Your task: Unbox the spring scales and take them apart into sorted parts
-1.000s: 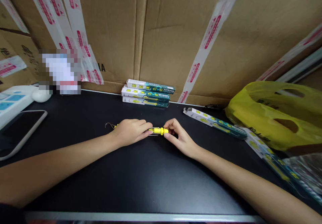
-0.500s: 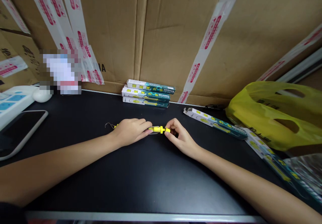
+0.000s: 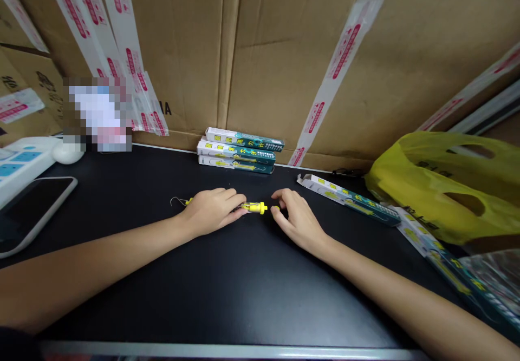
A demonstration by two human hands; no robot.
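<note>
Near the middle of the black table, my left hand (image 3: 212,209) is wrapped round a yellow tube with metal wire (image 3: 255,207). A metal hook (image 3: 176,201) sticks out on the left side of that hand, and the tube's yellow end points right. Just right of the tube, my right hand (image 3: 298,219) is curled, with a small yellow cap (image 3: 277,208) between its thumb and fingers, partly hidden. A gap separates the cap from the tube.
Several narrow printed boxes (image 3: 236,155) are stacked at the back. Two more boxes (image 3: 347,198) lie at the right, beside a yellow plastic bag (image 3: 430,182). A phone (image 3: 34,215) and a white power strip (image 3: 26,158) are at the left.
The yellow cap has come away from the tube's end and moved right with my right hand. My left hand has stayed in nearly the same place.
</note>
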